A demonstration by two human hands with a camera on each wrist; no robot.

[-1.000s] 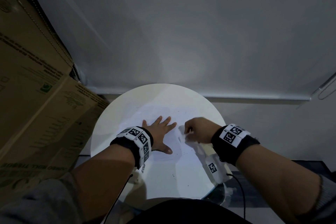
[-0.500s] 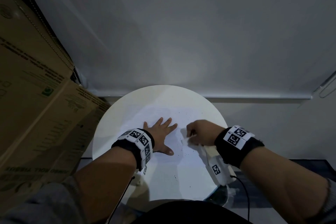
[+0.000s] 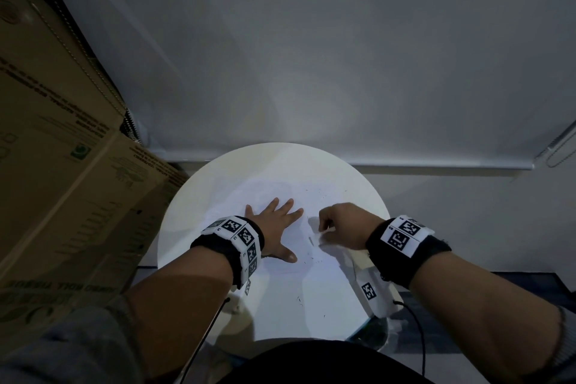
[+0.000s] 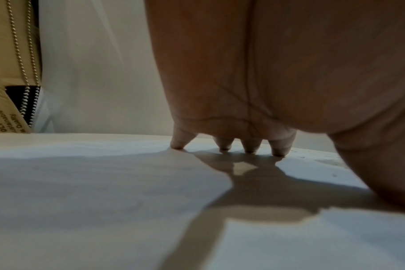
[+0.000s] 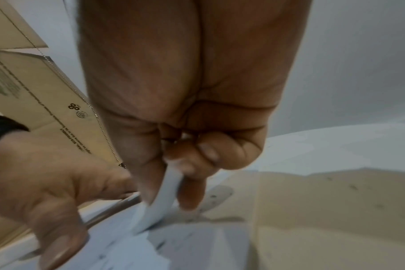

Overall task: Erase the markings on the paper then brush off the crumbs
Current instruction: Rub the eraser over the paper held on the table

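A white paper (image 3: 311, 268) lies on the round white table (image 3: 218, 187). Dark eraser crumbs (image 3: 311, 193) speckle the paper and the table near it. My left hand (image 3: 274, 224) lies flat on the paper with its fingers spread, and its fingertips (image 4: 224, 147) press down. My right hand (image 3: 339, 224) is just to the right, with thumb and forefinger pinching a thin white strip (image 5: 162, 201) that curves down to the paper (image 5: 185, 246). I cannot tell whether the strip is the paper's lifted edge or a separate piece.
Large cardboard boxes (image 3: 62, 165) lean against the table's left side. A white wall stands close behind the table. A white tagged device (image 3: 371, 290) hangs under my right wrist at the table's right edge, and cables trail from both wrists.
The right hand has shifted only slightly at the paper's right side, still pinching the white strip. The left hand has stayed flat on the paper.
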